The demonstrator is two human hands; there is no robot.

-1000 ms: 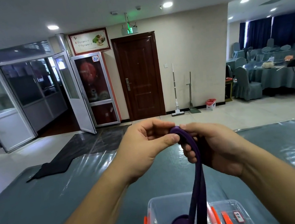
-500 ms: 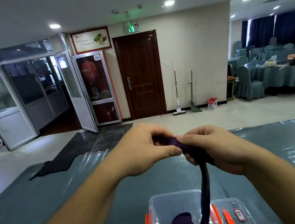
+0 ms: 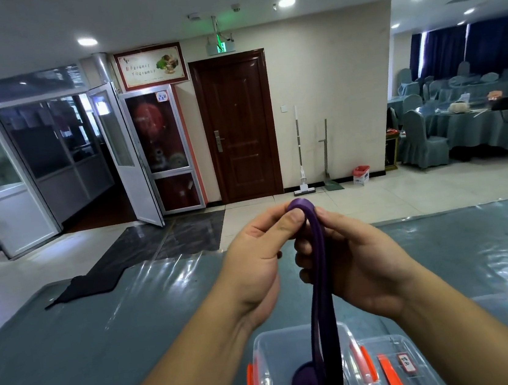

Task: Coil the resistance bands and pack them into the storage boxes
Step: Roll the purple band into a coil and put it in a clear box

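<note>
Teal table (image 3: pixel 106 354); both hands' grip pinches purple band (image 3: pixel 319 280) fold, long axis vertical into box (image 3: pixel 265 351).

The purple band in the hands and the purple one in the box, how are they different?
The held band hangs long and loose from both hands, its top loop pinched by the left hand and right hand. The boxed band is rolled into a small coil. The held band is up in the air, while the boxed band lies inside the clear box. Both are the same purple.
</note>
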